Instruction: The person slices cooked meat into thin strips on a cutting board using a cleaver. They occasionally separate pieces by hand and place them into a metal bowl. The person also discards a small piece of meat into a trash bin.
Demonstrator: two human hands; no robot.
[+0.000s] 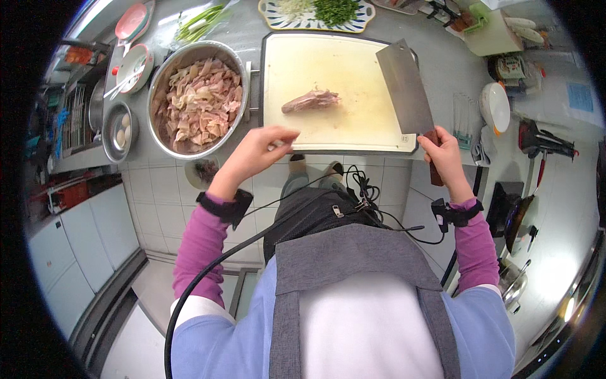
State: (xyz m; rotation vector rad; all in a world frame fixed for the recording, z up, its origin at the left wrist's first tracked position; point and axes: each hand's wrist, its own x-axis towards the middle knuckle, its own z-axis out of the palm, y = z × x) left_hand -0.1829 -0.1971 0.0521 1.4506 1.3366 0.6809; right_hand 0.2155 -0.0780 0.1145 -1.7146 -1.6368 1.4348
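My right hand grips the wooden handle of a cleaver, whose broad blade lies over the right part of a pale cutting board. Near the middle of the board rests a piece of raw meat. My left hand hovers at the board's front left corner, its fingers curled; something small and pale shows at the fingers, and I cannot tell whether it is held. Left of the board, a large metal bowl holds a heap of cut raw meat.
Behind the board stands a patterned platter of chopped greens and pale bits. At left are spring onions, a white pan with chopsticks, and a metal bowl of eggs. A white bowl stands at right. Cables hang before my waist.
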